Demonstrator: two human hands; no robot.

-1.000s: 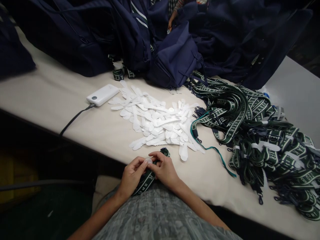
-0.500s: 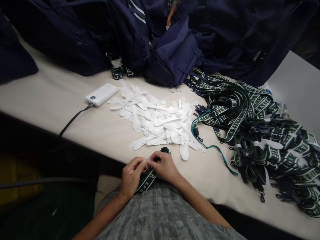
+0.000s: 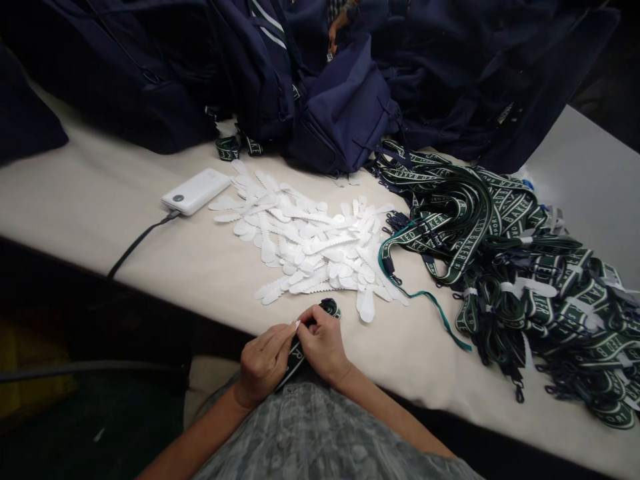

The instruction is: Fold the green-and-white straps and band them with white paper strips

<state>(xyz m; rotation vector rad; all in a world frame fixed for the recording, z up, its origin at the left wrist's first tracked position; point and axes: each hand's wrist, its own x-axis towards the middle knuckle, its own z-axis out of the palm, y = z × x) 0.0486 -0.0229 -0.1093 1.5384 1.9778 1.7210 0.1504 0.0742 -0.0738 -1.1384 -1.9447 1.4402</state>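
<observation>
At the table's front edge, both hands meet over a folded dark green strap (image 3: pixel 296 360) with white lettering. My left hand (image 3: pixel 265 363) is closed, its fingertips pinching a small white strip (image 3: pixel 297 325), of which only a bit shows. My right hand (image 3: pixel 323 343) is closed around the strap, its thumb and forefinger beside the white strip; the rolled strap end sticks out above it. Just beyond the hands lies a loose pile of white toothed strips (image 3: pixel 310 240). Fingers hide most of the strip and the strap's middle.
On the right lie loose lettered straps (image 3: pixel 465 220) and bundled straps (image 3: pixel 545 300) with white strips around them. A teal ribbon (image 3: pixel 440 310) trails in front. Left stands a white power bank (image 3: pixel 195 191) with a black cable. Navy bags (image 3: pixel 345 113) line the back, where another person's hand (image 3: pixel 336 33) shows.
The left hand has turned over slightly, and its fingers now cover more of the white strip. My right hand has shifted only a little. The whole view has moved slightly.
</observation>
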